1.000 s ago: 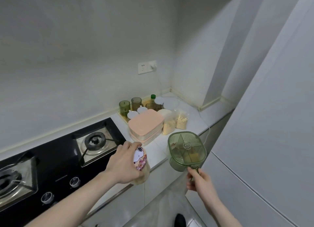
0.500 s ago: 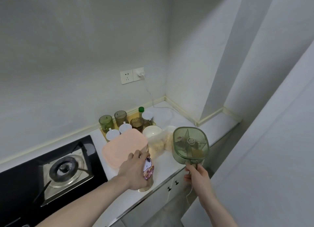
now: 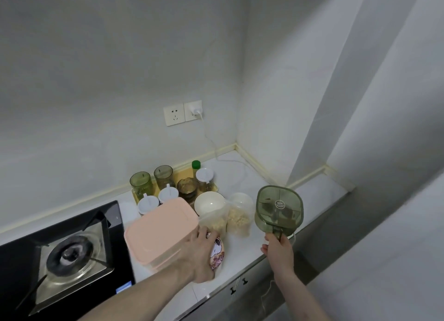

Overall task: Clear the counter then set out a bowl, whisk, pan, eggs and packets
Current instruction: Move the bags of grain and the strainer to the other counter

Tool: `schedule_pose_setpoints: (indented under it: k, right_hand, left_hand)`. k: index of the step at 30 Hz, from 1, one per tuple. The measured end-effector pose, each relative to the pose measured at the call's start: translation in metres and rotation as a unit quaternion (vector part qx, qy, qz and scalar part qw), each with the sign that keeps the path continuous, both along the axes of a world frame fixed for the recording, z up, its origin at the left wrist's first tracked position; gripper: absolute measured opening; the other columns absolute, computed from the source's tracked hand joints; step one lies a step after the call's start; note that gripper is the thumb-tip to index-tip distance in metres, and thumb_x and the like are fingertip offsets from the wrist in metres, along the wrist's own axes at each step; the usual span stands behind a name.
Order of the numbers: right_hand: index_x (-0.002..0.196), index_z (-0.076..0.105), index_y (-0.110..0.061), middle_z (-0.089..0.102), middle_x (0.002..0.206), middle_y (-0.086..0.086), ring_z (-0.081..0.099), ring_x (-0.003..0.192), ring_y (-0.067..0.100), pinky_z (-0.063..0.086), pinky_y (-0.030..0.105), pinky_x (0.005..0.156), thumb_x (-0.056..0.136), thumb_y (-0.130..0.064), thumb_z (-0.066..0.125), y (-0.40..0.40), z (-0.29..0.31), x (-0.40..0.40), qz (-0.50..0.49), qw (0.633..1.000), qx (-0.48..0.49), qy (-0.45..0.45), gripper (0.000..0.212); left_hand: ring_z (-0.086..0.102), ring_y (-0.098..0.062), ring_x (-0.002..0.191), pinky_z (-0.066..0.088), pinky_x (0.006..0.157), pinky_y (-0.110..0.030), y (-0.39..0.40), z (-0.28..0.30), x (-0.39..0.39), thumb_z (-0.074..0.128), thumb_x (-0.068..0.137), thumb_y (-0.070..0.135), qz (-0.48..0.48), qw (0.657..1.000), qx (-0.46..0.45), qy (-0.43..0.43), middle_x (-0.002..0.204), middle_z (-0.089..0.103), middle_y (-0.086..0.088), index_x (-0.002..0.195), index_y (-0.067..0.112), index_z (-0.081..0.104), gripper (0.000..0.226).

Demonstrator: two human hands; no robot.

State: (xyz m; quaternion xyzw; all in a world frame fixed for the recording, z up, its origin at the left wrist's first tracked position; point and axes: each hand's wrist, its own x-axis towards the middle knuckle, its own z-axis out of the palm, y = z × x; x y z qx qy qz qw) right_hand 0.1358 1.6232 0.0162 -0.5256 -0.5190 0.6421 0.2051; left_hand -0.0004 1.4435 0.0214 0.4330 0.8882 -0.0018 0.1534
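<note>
My left hand (image 3: 200, 256) grips a glass jar with a cartoon dog print (image 3: 217, 254), low over the white counter (image 3: 242, 253), just right of a pink lidded box (image 3: 158, 232). My right hand (image 3: 278, 248) holds the handle of a green divided spice box (image 3: 278, 207) above the counter's front edge. A white bowl (image 3: 210, 204) stands behind two clear bags of pale grains (image 3: 237, 218).
A tray (image 3: 177, 176) at the back holds green glass jars, white-lidded jars and a green-capped bottle. The black gas hob (image 3: 69, 256) lies at the left. A white cord runs from the wall socket (image 3: 193, 110) across the counter corner. Cabinet doors sit below.
The view swung right and up. My left hand carried the jar further right along the counter, past the pink box. My right hand raised the green spice box over the counter's right end.
</note>
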Motion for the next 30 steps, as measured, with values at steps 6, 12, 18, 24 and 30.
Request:
schedule_pose_setpoints:
  k: [6, 12, 18, 24, 30]
  right_hand:
    - [0.114, 0.062, -0.009, 0.063, 0.103, 0.006, 0.065, 0.090, 0.025, 0.058, 0.042, 0.090, 0.095, -0.016, 0.059, 0.017, -0.032, -0.020, -0.032, 0.999, -0.038, -0.022, 0.021]
    - [0.104, 0.060, -0.010, 0.059, 0.089, 0.005, 0.064, 0.088, 0.027, 0.055, 0.050, 0.097, 0.093, -0.015, 0.059, 0.021, -0.050, -0.028, -0.055, 0.995, -0.070, -0.043, 0.012]
    - [0.101, 0.054, -0.014, 0.059, 0.085, 0.004, 0.067, 0.095, 0.033, 0.052, 0.051, 0.099, 0.093, -0.014, 0.060, 0.030, -0.064, -0.035, -0.063, 0.992, -0.088, -0.069, 0.010]
    - [0.105, 0.055, -0.004, 0.057, 0.082, 0.007, 0.065, 0.095, 0.039, 0.051, 0.052, 0.100, 0.093, -0.005, 0.059, 0.039, -0.075, -0.045, -0.053, 0.990, -0.108, -0.079, 0.012]
    - [0.102, 0.059, -0.002, 0.063, 0.085, 0.009, 0.063, 0.089, 0.028, 0.053, 0.045, 0.091, 0.093, -0.003, 0.058, 0.040, -0.082, -0.056, -0.036, 0.989, -0.122, -0.080, 0.009]
  left_hand:
    - [0.037, -0.031, 0.122, 0.046, 0.099, -0.041, 0.016, -0.012, -0.008, 0.072, 0.058, 0.042, 0.008, 1.000, -0.001, -0.021, 0.131, 0.033, -0.005, 0.139, 0.028, 0.028, 0.093]
    - [0.037, -0.031, 0.122, 0.048, 0.098, -0.042, 0.026, -0.020, -0.011, 0.074, 0.057, 0.043, 0.022, 0.999, -0.007, -0.024, 0.132, 0.034, -0.005, 0.139, 0.030, 0.027, 0.096]
    - [0.039, -0.029, 0.122, 0.047, 0.098, -0.037, 0.030, -0.025, -0.014, 0.069, 0.056, 0.043, 0.049, 0.998, 0.011, -0.034, 0.129, 0.035, -0.003, 0.135, 0.031, 0.031, 0.089]
    - [0.040, -0.026, 0.122, 0.047, 0.098, -0.036, 0.033, -0.023, -0.018, 0.074, 0.055, 0.045, 0.059, 0.998, 0.011, -0.033, 0.128, 0.036, -0.001, 0.134, 0.031, 0.031, 0.091]
    - [0.038, -0.027, 0.126, 0.045, 0.101, -0.039, 0.027, -0.020, -0.011, 0.078, 0.066, 0.047, 0.014, 0.999, 0.013, 0.028, 0.141, 0.035, -0.001, 0.141, 0.029, 0.025, 0.094]
